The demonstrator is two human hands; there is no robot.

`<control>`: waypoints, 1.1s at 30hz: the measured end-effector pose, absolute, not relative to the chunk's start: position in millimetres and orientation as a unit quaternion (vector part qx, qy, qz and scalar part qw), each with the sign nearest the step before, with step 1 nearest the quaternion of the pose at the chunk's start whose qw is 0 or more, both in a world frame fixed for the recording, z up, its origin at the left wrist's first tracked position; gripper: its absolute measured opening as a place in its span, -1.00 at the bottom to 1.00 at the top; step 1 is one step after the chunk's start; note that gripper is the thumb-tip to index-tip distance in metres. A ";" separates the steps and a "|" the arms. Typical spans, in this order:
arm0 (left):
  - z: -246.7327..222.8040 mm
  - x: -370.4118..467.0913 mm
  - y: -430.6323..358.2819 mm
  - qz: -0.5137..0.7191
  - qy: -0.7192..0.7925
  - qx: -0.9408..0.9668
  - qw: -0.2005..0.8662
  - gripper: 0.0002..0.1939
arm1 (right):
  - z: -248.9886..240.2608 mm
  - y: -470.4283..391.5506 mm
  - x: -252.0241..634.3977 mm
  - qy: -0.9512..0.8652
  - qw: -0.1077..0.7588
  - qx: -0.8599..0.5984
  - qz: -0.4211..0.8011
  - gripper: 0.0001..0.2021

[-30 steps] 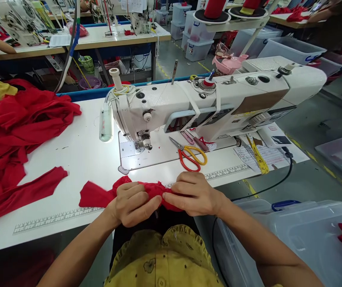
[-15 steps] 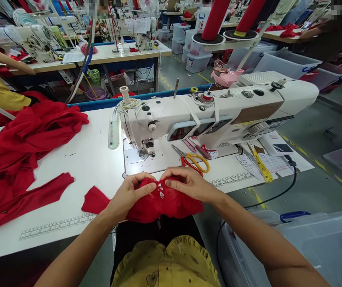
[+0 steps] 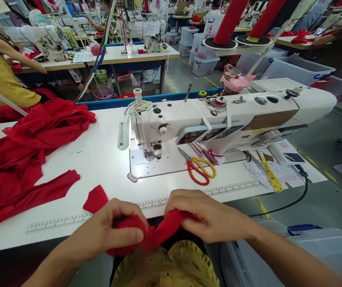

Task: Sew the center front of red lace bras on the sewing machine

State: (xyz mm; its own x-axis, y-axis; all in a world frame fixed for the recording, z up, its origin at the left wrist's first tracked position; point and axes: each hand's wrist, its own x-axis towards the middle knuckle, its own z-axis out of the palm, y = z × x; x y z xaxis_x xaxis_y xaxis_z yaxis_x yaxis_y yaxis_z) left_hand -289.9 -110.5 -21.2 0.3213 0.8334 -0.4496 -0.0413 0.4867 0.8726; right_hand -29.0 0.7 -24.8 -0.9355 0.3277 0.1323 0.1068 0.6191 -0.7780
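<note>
In front of my lap a red bra (image 3: 155, 236) is stretched between my two hands, partly folded and blurred by motion. My left hand (image 3: 114, 229) pinches its left part, thumb on top. My right hand (image 3: 203, 213) grips the other side, fingers wrapped over the fabric. A red fabric end (image 3: 95, 199) lies on the table just beyond my left hand; whether it joins the bra is hidden. Past my hands stands a white sewing machine (image 3: 242, 115). Scissors (image 3: 199, 167) with one red and one yellow handle rest by its base.
A heap of red fabric (image 3: 39, 139) covers the table's left side. A yellow tape measure (image 3: 269, 171) and papers lie at the right. Red thread cones (image 3: 229, 22) stand above the machine. Plastic bins (image 3: 278, 243) are at my right. A person in yellow (image 3: 3, 75) sits at the left.
Both hands have come down and nearer to me with the bra, off the table's edge. The bra's cups, spread out before, are now folded and turned. The view has shifted slightly.
</note>
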 end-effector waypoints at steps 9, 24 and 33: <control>-67.6 -321.6 -16.1 0.275 0.648 0.394 0.590 -0.77 | -43.4 59.0 -41.1 -0.912 0.205 -0.354 -0.011 -0.64; -114.5 -288.8 -81.2 0.250 0.580 0.775 0.026 -0.57 | -104.6 29.6 -80.6 -0.948 0.180 -0.241 0.102 -0.64; -129.7 -304.7 -90.1 0.155 0.554 0.817 0.028 -0.42 | -59.9 63.1 -55.4 -0.748 0.005 -0.306 0.589 -0.84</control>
State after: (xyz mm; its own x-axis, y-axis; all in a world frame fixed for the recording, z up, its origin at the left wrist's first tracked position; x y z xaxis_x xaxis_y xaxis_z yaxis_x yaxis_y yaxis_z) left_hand -304.7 -90.1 -129.7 0.3381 0.9146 0.2218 0.8971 -0.3845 0.2178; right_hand -55.4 63.1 -59.9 -0.8124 0.4636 -0.3535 0.4523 0.1186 -0.8839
